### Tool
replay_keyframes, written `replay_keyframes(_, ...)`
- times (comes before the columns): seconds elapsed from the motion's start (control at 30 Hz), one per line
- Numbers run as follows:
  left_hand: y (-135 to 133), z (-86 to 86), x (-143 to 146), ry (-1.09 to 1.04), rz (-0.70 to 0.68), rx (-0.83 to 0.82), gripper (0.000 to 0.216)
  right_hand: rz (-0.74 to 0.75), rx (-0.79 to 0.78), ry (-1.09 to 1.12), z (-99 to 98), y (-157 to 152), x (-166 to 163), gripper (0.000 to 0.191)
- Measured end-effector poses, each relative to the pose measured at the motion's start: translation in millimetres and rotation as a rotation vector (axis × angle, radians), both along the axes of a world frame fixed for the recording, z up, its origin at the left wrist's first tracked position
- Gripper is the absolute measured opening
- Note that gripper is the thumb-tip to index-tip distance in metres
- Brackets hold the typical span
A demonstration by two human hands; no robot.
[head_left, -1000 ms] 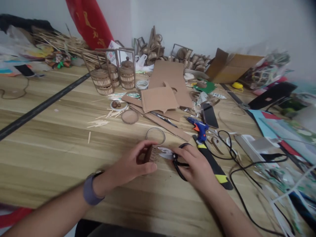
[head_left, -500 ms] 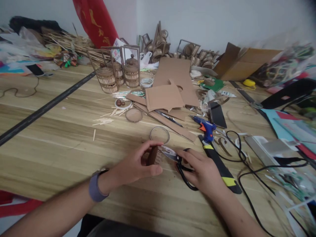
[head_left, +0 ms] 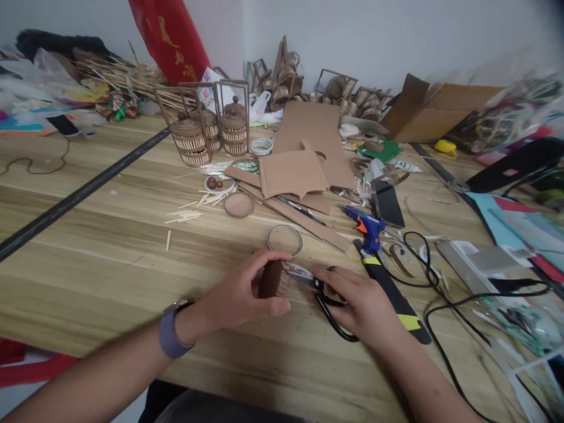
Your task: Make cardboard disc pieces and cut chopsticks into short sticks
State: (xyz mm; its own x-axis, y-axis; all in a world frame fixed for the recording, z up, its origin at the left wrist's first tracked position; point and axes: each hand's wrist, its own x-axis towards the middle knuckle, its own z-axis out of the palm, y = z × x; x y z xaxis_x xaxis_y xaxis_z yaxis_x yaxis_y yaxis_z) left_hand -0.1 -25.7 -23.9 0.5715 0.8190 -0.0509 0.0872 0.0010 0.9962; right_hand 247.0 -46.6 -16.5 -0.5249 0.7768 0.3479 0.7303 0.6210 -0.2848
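Head — right hand point(head_left: 363, 301) holds scissors point(head_left: 318, 284).

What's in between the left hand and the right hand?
In the head view: the brown piece, held by the left hand, and the scissors, held by the right hand, blades at the piece's jagged edge.
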Motion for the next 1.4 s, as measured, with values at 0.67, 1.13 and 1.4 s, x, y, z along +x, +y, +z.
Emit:
replay_keyframes(0.67, 0.6, 2.6, -0.1, 0.093, 0.006, 0.217, 0.060, -0.013, -0.205, 0.105, 1.9, -1.3, -0.9, 0.025)
replay_keyframes(1.13, 1.3, -3.4, -1.9, 0.003, -0.032, -0.070, 0.066, -0.058, 0.008, -0.032, -1.8, -1.5, -1.6, 0.027)
replay_keyframes(1.4, 2.1, -3.4, -1.0, -0.021, -0.038, -0.071, 0.065, -0.045, 0.034, -0.086, -1.1, -2.2, -1.1, 0.028)
